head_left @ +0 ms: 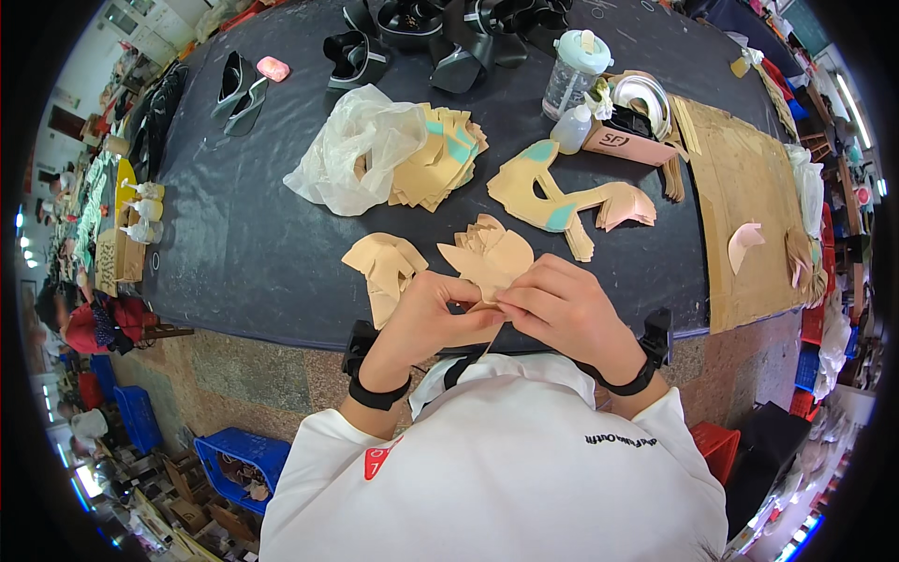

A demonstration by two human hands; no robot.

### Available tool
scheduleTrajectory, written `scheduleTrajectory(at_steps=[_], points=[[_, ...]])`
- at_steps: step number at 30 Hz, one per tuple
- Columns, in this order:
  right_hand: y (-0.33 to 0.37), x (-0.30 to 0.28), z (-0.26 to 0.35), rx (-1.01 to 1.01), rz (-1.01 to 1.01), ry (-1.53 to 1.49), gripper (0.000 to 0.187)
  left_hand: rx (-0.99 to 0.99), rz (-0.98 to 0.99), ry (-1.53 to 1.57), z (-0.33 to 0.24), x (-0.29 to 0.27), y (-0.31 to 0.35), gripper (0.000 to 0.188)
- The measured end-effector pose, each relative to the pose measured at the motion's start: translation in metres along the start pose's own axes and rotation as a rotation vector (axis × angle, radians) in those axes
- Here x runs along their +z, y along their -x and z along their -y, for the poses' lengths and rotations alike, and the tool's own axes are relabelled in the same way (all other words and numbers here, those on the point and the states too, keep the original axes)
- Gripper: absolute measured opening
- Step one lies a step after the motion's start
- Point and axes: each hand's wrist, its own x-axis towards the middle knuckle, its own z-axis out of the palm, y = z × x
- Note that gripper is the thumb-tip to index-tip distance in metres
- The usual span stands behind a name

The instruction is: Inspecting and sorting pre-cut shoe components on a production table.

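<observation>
At the near edge of the table, my left hand (pixel 426 318) and my right hand (pixel 560 304) meet, fingers closed in a pinch on a thin tan cut piece (pixel 479 335). My fingers cover much of it, so its full outline is hidden. Just beyond my fingertips lies a fanned pile of tan cut pieces (pixel 492 251). Another small stack of curved tan pieces (pixel 382 260) rests beside my left hand. Past my right hand are tan shoe-upper pieces (pixel 524 192) with teal patches and a pinkish stack (pixel 626 204) at one end.
A crumpled clear plastic bag (pixel 361 150) partly covers more tan pieces (pixel 435 164). Farther right stand a lidded cup (pixel 576 75), a squeeze bottle (pixel 569 129) and a pink box (pixel 632 145). Black shoe parts (pixel 412 37) line the far side. A cardboard sheet (pixel 740 187) lies right.
</observation>
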Motion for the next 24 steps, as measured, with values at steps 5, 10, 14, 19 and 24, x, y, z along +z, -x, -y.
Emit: scheduleTrajectory(at_steps=[5,10,14,19,24], points=[[-0.001,0.005,0.002,-0.03,-0.097,0.041,0.019,0.16,0.0,-0.109,0.007,-0.003,-0.003,0.018],[-0.003,0.005,0.006,-0.032,-0.138,-0.002,0.021,0.216,0.019,-0.073,0.0,-0.007,0.0,0.019],[-0.004,0.003,0.006,0.015,-0.145,-0.111,0.023,0.284,-0.042,-0.093,0.006,-0.005,0.0,0.017],[-0.003,0.005,0.011,0.077,-0.188,-0.097,0.026,0.308,-0.067,0.004,0.017,-0.002,0.0,0.013],[0.001,0.01,0.014,0.267,-0.242,-0.144,0.022,0.18,-0.163,0.27,0.024,0.007,0.001,0.012]])
